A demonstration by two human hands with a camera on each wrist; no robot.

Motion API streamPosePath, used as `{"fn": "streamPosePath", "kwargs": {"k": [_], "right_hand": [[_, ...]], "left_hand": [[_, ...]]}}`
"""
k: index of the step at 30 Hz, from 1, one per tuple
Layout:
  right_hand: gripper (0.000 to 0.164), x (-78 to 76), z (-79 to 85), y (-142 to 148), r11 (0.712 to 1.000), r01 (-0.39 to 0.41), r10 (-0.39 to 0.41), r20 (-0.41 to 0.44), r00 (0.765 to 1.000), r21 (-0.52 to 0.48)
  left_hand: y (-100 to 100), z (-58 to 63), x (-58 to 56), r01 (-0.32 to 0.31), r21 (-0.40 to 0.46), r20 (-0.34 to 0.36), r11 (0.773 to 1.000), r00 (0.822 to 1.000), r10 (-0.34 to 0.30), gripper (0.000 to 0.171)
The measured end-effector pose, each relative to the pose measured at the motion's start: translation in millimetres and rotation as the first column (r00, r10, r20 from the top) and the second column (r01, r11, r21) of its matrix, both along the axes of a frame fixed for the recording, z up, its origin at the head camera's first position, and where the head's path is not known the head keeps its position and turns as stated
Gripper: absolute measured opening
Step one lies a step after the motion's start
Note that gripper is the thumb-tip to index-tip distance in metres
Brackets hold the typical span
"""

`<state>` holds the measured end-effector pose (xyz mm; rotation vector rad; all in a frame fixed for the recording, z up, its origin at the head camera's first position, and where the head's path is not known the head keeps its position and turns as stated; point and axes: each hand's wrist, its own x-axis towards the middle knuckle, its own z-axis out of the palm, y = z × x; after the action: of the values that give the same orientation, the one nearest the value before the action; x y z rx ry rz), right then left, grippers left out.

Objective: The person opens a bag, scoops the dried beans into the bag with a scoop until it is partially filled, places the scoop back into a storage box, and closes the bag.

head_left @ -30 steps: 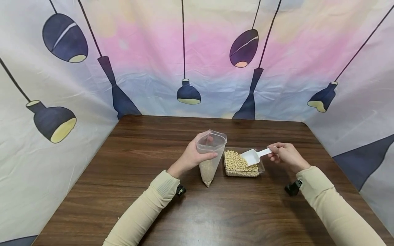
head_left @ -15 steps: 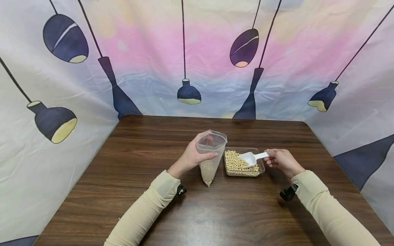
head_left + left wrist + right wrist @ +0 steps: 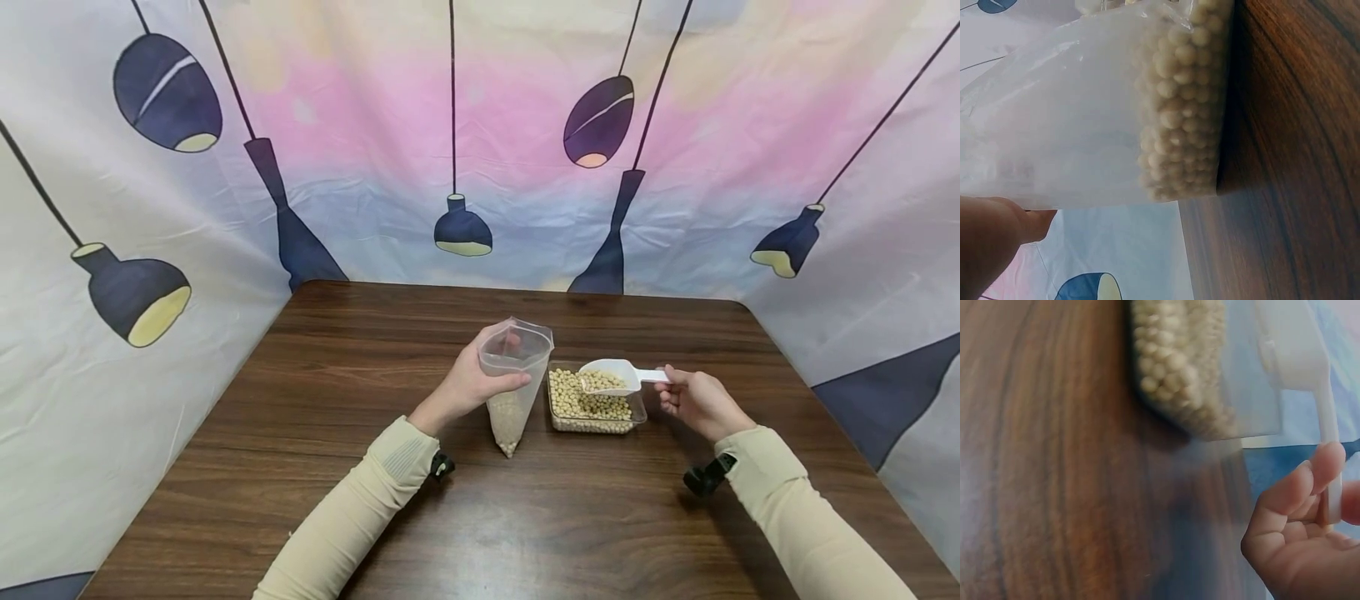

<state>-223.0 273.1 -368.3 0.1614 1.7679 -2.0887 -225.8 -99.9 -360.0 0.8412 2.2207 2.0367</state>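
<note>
On the desk (image 3: 315, 467), the left hand (image 3: 468, 385) is gripping the open bag (image 3: 513, 392), left of the bean container (image 3: 592, 404). The right hand's (image 3: 697, 402) grip is pinching the loaded scoop (image 3: 611, 377) above it; keeping it level should be avoiding spills.

Staged recording booth: lamp-print fabric backdrop (image 3: 480, 142) draped on three sides around bare wooden table (image 3: 345, 400).

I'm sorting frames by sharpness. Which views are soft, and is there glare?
Head view: sharp, evenly lit, a pale sheen on the table. Left wrist view: beans in the bag are clear, the hand is blurred. Right wrist view: soft all over, the scoop washed out.
</note>
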Motion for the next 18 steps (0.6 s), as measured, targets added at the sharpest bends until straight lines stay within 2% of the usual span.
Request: {"fn": "streamPosePath", "kwargs": {"k": [4,10,14,18], "right_hand": [[0.020,2.0,12.1,3,0.992,0.017,-0.018,-0.001,1.000,-0.123],[0.027,4.1,37.7,4,0.958,0.012,-0.035,-0.074,0.997,-0.286],[0.024,4.4,57.8,-2,0.927,0.002,-0.049,-0.115,0.992,-0.375],[0.021,5.7,78.5,-10,0.912,-0.008,-0.062,-0.158,0.986,-0.409]], "left_hand": [[-1,0.2,0.4,0.002,-0.007,-0.001,1.000,1.000,-0.002,0.080],[-1,3.0,0.4,0.008,-0.009,0.020,1.000,1.000,-0.008,0.080],[-1,15.8,8.5,0.018,-0.007,0.026,1.000,0.999,-0.018,0.079],[-1,27.9,17.9,0.027,-0.007,0.034,1.000,0.999,-0.027,0.077]]}}
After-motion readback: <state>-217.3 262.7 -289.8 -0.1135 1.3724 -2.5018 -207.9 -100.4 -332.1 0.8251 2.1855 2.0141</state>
